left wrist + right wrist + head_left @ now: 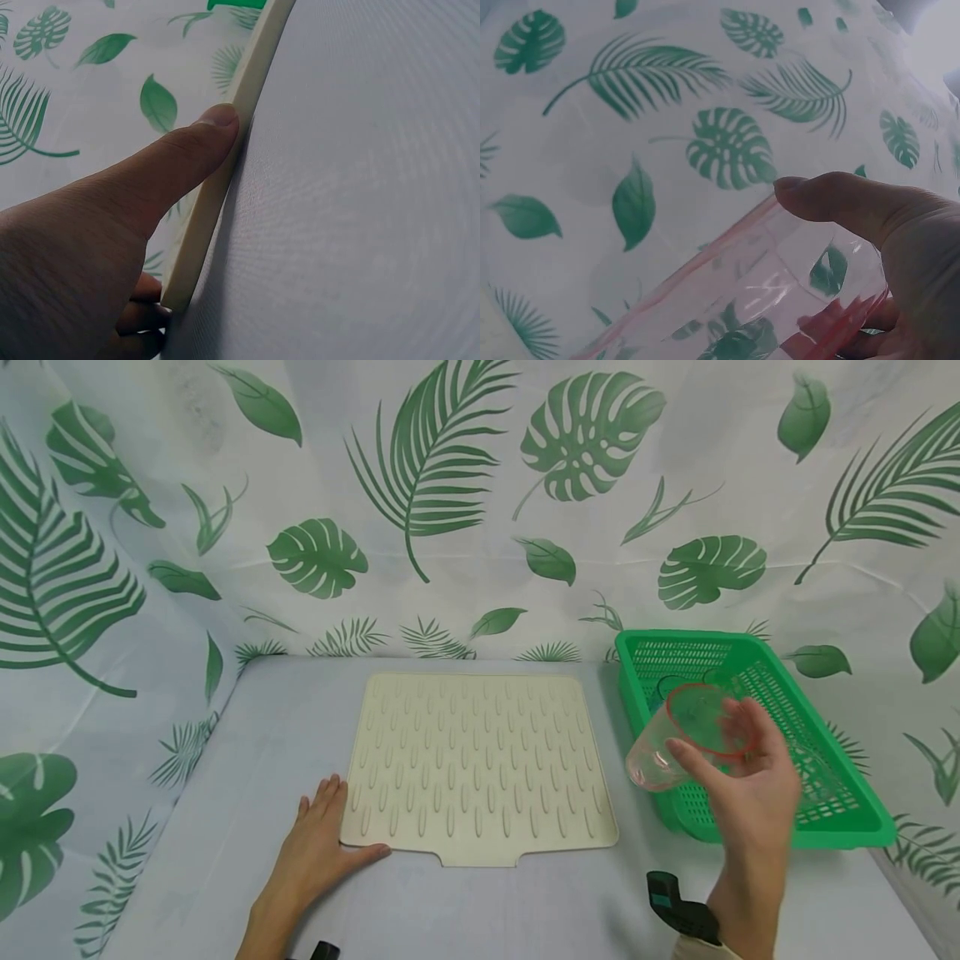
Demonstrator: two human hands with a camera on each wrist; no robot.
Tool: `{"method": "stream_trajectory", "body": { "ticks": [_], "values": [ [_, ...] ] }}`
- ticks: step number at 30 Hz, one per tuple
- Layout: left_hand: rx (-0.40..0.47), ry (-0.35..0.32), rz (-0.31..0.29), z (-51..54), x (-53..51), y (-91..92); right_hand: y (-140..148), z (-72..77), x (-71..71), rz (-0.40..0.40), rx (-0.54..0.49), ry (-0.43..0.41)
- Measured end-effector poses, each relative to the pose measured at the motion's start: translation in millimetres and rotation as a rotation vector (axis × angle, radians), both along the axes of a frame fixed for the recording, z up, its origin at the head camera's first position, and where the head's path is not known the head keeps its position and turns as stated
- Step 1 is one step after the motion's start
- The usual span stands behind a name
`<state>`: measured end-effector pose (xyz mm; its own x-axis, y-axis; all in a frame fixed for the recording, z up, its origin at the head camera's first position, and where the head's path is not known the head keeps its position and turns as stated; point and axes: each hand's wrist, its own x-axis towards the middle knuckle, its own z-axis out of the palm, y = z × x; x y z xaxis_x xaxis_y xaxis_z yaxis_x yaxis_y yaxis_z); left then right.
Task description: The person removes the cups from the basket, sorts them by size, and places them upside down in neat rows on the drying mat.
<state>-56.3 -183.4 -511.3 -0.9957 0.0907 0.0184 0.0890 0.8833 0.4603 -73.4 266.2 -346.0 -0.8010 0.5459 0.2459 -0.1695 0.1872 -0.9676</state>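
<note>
A clear cup with a red rim [654,758] is tilted in my right hand [753,777], over the left side of the green basket [847,828]. Thumb and fingers grip the cup near its rim; in the right wrist view its see-through pinkish wall [735,300] lies under the thumb. At the front left corner of a cream draining mat [480,853] with raised oval ridges rests my left hand [311,852]. Its fingers lie straight along the mat's left side. The thumb touches the front edge, and the left wrist view shows it against the mat's rim [214,199].
Inside the basket, dark round rims [671,681] of clear items show behind the cup, partly hidden. A white cloth [225,777] covers the table. Behind it hangs a white leaf-patterned curtain [465,602]. A black wrist-camera mount [682,906] sits on the right wrist.
</note>
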Motion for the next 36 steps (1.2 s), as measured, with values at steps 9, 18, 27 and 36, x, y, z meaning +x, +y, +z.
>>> {"method": "stream_trajectory", "body": {
  "ticks": [9, 18, 27, 36],
  "values": [
    [-0.004, -0.007, -0.003, 0.5, -0.8, -0.2, -9, -2.9, -2.9, 0.192, -0.097, 0.16],
    [-0.004, 0.002, -0.003, -0.4, -0.8, -0.1, -18, -4.0, -4.8, 0.243, -0.079, 0.114],
    [0.006, -0.013, -0.016, 6.0, -1.7, 1.2, -28, -7.5, -7.5, 0.303, 0.003, 0.084],
    [0.014, -0.054, -0.014, 20.2, -10.3, 10.3, -34, -10.1, -7.8, 0.384, 0.058, 0.043]
  ]
}}
